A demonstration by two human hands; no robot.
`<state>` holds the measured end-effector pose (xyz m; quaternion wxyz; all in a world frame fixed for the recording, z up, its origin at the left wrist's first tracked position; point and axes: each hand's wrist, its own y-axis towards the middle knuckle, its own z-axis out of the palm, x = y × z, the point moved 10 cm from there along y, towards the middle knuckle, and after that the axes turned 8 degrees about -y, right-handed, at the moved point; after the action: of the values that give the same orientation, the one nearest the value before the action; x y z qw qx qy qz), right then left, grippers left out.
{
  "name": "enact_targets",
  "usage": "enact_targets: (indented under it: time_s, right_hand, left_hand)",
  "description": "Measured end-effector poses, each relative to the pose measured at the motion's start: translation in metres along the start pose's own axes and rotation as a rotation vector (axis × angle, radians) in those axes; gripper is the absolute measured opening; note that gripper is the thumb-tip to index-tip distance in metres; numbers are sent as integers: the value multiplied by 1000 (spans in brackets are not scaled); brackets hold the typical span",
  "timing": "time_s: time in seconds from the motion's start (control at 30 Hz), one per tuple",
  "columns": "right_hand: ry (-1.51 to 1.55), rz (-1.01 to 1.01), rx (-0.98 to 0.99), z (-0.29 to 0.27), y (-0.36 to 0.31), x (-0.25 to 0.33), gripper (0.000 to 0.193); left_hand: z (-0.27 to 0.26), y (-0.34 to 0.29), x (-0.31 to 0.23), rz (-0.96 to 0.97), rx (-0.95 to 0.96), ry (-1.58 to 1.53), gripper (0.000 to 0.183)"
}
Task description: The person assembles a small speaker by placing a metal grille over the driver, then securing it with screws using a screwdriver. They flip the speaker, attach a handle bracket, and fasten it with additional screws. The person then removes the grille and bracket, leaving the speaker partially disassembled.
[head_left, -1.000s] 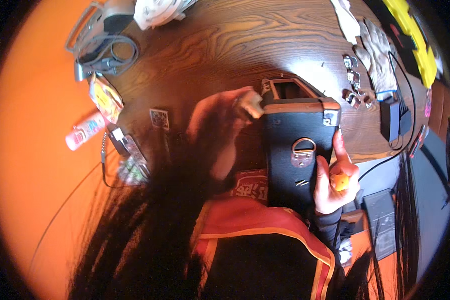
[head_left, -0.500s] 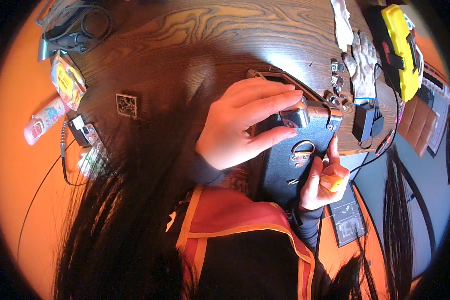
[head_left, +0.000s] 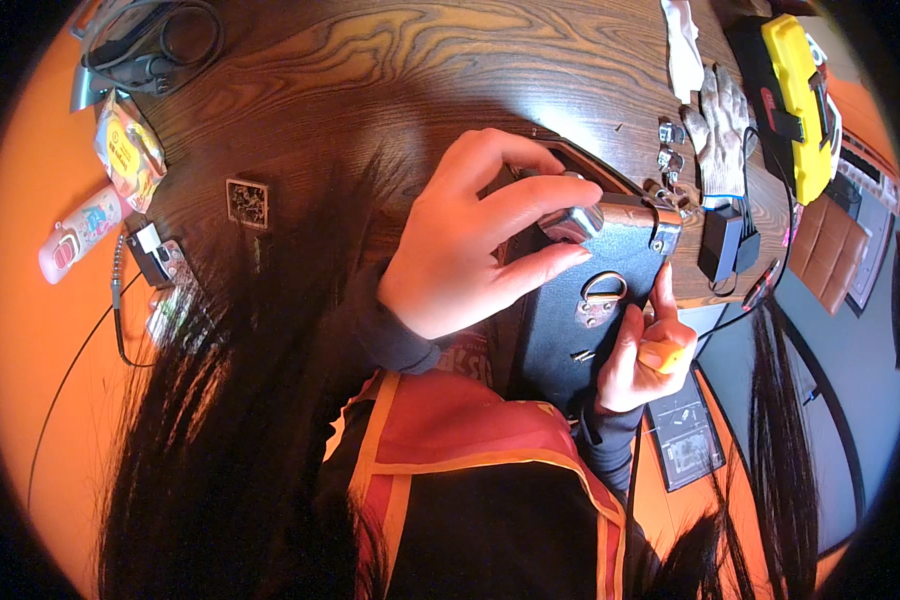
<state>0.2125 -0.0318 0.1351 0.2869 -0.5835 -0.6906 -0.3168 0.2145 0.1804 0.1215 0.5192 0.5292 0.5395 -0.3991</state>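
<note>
My left hand (head_left: 460, 235) pinches a shiny metal corner piece (head_left: 572, 223) between thumb and fingers, at the upper left corner of a black case (head_left: 560, 330). Whether the piece touches the case I cannot tell. Another metal corner (head_left: 663, 232) sits on the case's upper right corner. On the case's black face are a D-ring (head_left: 602, 290) on a riveted plate and a few small brass-coloured screws or pins (head_left: 582, 355). My right hand (head_left: 640, 360) curls round a yellow handle (head_left: 662, 356), its fingers against the case's right side; the rest of that tool is hidden.
Several loose metal corners (head_left: 672, 160) lie on the wood-grain table (head_left: 350, 60), beside a work glove (head_left: 722, 140) and a black adapter (head_left: 720, 245). A yellow toolbox (head_left: 798, 105) stands at right. Cables (head_left: 155, 70), a snack packet (head_left: 130, 150) and a pink bottle (head_left: 82, 235) are at left.
My left hand has shifted slightly left, and the metal corner piece in it has moved left and turned a little. My right hand stays at the case's side with the yellow handle.
</note>
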Motion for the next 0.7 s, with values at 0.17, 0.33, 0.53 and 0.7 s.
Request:
enact_targets:
  time_s: [0.17, 0.33, 0.53, 0.7]
  right_hand:
    - [-87, -72, 48, 0, 1, 5, 28]
    - [13, 2, 16, 1, -1, 0, 27]
    - [-54, -8, 33, -1, -2, -2, 27]
    - [-128, 48, 92, 1, -5, -6, 21]
  left_hand:
    - [-3, -5, -3, 7, 33, -16, 43]
    - [-3, -7, 1, 11, 71, -86, 36]
    - [-5, -12, 0, -7, 8, -163, 34]
    - [-4, -16, 18, -163, -2, -152, 44]
